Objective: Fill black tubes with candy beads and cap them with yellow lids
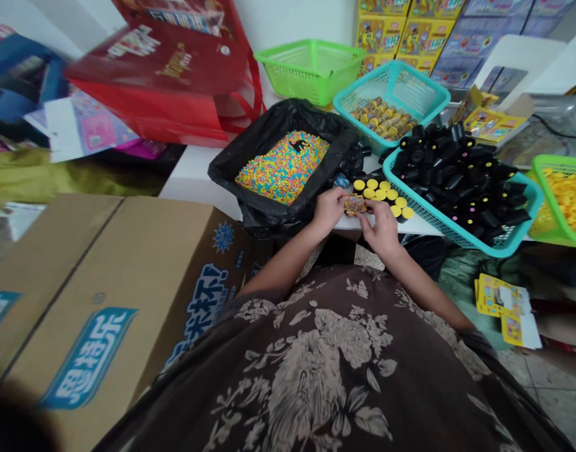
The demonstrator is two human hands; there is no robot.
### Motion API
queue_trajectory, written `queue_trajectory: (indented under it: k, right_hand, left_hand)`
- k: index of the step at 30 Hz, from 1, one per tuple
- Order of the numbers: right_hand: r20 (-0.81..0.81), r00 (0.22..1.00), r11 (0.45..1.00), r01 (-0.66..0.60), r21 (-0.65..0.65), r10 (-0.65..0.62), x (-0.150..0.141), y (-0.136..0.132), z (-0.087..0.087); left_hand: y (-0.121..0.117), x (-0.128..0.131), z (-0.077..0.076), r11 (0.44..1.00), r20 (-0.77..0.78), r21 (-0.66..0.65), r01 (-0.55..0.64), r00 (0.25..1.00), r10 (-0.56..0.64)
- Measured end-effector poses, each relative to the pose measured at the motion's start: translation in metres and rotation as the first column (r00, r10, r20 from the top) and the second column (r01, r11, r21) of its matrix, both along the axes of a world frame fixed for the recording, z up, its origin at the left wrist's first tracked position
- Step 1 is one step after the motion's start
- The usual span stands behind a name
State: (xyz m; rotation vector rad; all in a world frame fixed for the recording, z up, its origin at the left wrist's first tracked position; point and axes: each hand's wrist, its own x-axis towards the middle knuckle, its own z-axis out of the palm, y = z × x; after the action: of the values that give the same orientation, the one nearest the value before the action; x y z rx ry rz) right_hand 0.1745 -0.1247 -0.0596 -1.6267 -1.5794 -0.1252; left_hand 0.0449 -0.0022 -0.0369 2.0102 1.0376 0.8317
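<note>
A small stack of printed yellow-and-purple labels point(354, 203) lies between my two hands at the table's front edge. My left hand point(329, 210) pinches its left side with thumb and fingers. On the other side, the fingers of my right hand point(382, 227) close on the stack's right edge. Right behind my right hand stand several small black containers with yellow caps point(384, 193) in a close group. To the left of my hands is a black-plastic-lined bin point(231, 164) full of small colourful candy balls point(288, 164).
A turquoise basket point(461, 235) of black containers stands to the right, beside a green basket point(558, 233) of yellow parts. Behind are a turquoise basket point(392, 74) of wrapped tubes and a green basket point(311, 63). A large carton point(108, 270) stands at left, below a red bag point(174, 69).
</note>
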Motion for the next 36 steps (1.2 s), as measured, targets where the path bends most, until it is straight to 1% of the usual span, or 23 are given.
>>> queue_trajectory:
  k: [2, 3, 5, 7, 9, 11, 13, 15, 17, 19, 21, 22, 24, 25, 26, 27, 28, 29, 30, 31, 33, 35, 36]
  right_hand:
    - [-0.003, 0.999, 0.999, -0.036, -0.036, 0.036, -0.003, 0.004, -0.003]
    - [0.0, 0.998, 0.997, -0.056, -0.06, 0.056, -0.005, 0.006, -0.005]
    - [0.006, 0.997, 0.991, -0.079, -0.111, 0.081, -0.009, 0.01, -0.009]
    - [0.003, 0.997, 0.986, -0.07, -0.149, 0.072, -0.012, 0.012, -0.012]
    - [-0.011, 0.998, 0.988, -0.06, -0.145, 0.059, -0.012, 0.012, -0.011]
    - [-0.039, 0.998, 0.994, -0.058, -0.087, 0.055, -0.011, 0.008, -0.007]
    - [-0.101, 0.994, 0.999, -0.039, -0.014, 0.037, -0.01, 0.001, -0.001]
    - [-0.215, 0.977, 1.0, -0.009, 0.019, 0.013, -0.01, -0.008, 0.006]
    - [-0.376, 0.926, 0.999, -0.037, -0.018, 0.027, -0.01, -0.017, 0.009]
    - [-0.556, 0.829, 0.992, -0.106, -0.072, 0.048, -0.011, -0.023, 0.009]
    - [-0.699, 0.715, 0.987, -0.136, -0.091, 0.034, -0.012, -0.026, 0.008]
    - [-0.743, 0.669, 0.988, -0.129, -0.089, 0.02, -0.013, -0.026, 0.007]
    - [-0.782, 0.624, 0.989, -0.114, -0.089, 0.002, -0.013, -0.027, 0.007]
    - [-0.779, 0.626, 0.988, -0.121, -0.096, 0.001, -0.012, -0.029, 0.008]
    - [-0.761, 0.648, 0.987, -0.123, -0.106, -0.001, -0.011, -0.031, 0.008]
    - [-0.723, 0.691, 0.988, -0.106, -0.115, -0.01, -0.008, -0.034, 0.009]
    - [-0.662, 0.749, 0.991, -0.06, -0.117, -0.033, -0.004, -0.038, 0.01]
    - [-0.579, 0.812, 0.994, 0.019, -0.109, -0.079, 0.002, -0.042, 0.01]
    - [-0.48, 0.864, 0.988, 0.124, -0.091, -0.153, 0.009, -0.047, 0.01]
    - [-0.378, 0.893, 0.969, 0.238, -0.066, -0.245, 0.016, -0.052, 0.008]
    - [-0.207, 0.885, 0.907, 0.42, -0.032, -0.417, 0.031, -0.059, 0.003]
    - [-0.102, 0.856, 0.862, 0.506, -0.039, -0.507, 0.042, -0.061, -0.004]
    - [-0.067, 0.851, 0.854, 0.518, -0.049, -0.52, 0.046, -0.06, -0.007]
  left_hand:
    - [0.002, 0.003, -0.001, 0.999, 0.023, -0.036, 0.015, 1.0, -0.014]
    - [0.003, 0.004, -0.001, 0.999, 0.034, -0.033, 0.022, 0.999, -0.021]
    - [0.001, 0.003, 0.001, 1.0, 0.035, 0.011, 0.015, 0.999, -0.016]
    - [-0.003, 0.0, 0.006, 0.996, 0.015, 0.083, -0.034, 0.999, 0.033]
    - [-0.008, -0.007, 0.013, 0.983, 0.014, 0.152, -0.099, 0.995, 0.098]
    - [-0.015, -0.014, 0.02, 0.975, 0.049, 0.184, -0.127, 0.992, 0.12]
    - [-0.024, -0.021, 0.027, 0.984, 0.096, 0.161, -0.078, 0.993, 0.063]
    - [-0.035, -0.027, 0.029, 0.995, 0.143, 0.088, 0.053, 0.988, -0.065]
    - [-0.046, -0.031, 0.026, 0.979, 0.207, -0.032, 0.199, 0.96, -0.189]
    - [-0.053, -0.034, 0.019, 0.943, 0.289, -0.166, 0.289, 0.929, -0.234]
    - [-0.056, -0.034, 0.011, 0.917, 0.335, -0.247, 0.314, 0.916, -0.223]
    - [-0.056, -0.033, 0.008, 0.915, 0.336, -0.254, 0.313, 0.916, -0.22]
    - [-0.055, -0.033, 0.003, 0.925, 0.305, -0.223, 0.307, 0.923, -0.233]
    - [-0.054, -0.032, 0.003, 0.931, 0.283, -0.206, 0.301, 0.929, -0.238]
    - [-0.053, -0.032, 0.003, 0.937, 0.263, -0.195, 0.291, 0.936, -0.236]
    - [-0.052, -0.032, 0.003, 0.942, 0.245, -0.19, 0.278, 0.942, -0.229]
    - [-0.052, -0.032, 0.003, 0.946, 0.232, -0.19, 0.262, 0.948, -0.216]
    - [-0.052, -0.032, 0.004, 0.95, 0.224, -0.191, 0.247, 0.953, -0.203]
    - [-0.052, -0.032, 0.004, 0.953, 0.221, -0.19, 0.237, 0.956, -0.194]
    - [-0.052, -0.032, 0.003, 0.953, 0.223, -0.189, 0.236, 0.956, -0.193]
    - [-0.053, -0.031, 0.002, 0.947, 0.241, -0.199, 0.252, 0.949, -0.202]
    - [-0.054, -0.029, 0.0, 0.936, 0.263, -0.22, 0.274, 0.941, -0.213]
    - [-0.055, -0.028, -0.001, 0.93, 0.272, -0.232, 0.284, 0.937, -0.218]
